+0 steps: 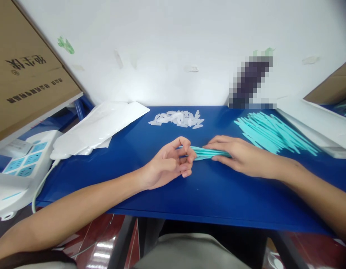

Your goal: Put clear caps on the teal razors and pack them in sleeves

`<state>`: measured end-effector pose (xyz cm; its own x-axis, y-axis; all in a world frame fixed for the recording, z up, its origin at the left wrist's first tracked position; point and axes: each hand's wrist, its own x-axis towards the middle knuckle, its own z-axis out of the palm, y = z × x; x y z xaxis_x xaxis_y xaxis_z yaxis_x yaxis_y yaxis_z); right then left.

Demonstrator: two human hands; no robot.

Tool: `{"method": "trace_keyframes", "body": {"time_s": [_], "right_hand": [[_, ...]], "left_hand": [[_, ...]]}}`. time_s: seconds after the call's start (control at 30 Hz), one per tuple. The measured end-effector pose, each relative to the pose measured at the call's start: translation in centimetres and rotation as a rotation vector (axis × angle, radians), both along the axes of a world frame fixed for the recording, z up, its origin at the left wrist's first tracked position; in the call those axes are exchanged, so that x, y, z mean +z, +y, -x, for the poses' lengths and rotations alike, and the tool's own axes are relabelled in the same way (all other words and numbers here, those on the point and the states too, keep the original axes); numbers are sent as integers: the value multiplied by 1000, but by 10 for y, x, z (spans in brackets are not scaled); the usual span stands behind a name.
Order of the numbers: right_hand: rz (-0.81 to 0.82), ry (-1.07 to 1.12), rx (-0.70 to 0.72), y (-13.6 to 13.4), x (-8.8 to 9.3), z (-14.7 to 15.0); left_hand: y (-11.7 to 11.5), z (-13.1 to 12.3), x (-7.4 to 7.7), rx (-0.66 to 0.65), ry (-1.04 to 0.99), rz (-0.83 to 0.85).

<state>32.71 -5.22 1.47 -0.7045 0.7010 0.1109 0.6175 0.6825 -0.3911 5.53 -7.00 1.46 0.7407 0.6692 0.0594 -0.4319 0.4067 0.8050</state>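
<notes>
A small bundle of thin turquoise sticks (pixel 208 152) lies level between my two hands, low over the blue table (pixel 209 190). My left hand (pixel 171 162) has its fingers curled at the bundle's left end, and they hide that end. From the other side my right hand (pixel 240 155) grips the right end between thumb and fingers. Behind the bundle is a loose pile of small, whitish, see-through pieces (pixel 180 118). More turquoise sticks (pixel 273 132) are heaped beyond my right hand. The exact kind of sticks and pieces cannot be told.
White plastic bags (pixel 97 125) lie at the back left, near a white power strip (pixel 30 160) with a cable. A cardboard box (pixel 30 71) stands far left. An open box (pixel 326 123) is at the right. A white wall (pixel 161 52) rises behind the table.
</notes>
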Motion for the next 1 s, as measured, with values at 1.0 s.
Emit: {"method": "trace_keyframes", "body": {"time_s": [1.0], "right_hand": [[-362, -314, -76, -5, -17, 10]], "left_hand": [[33, 17, 8, 103, 233, -99]]}}
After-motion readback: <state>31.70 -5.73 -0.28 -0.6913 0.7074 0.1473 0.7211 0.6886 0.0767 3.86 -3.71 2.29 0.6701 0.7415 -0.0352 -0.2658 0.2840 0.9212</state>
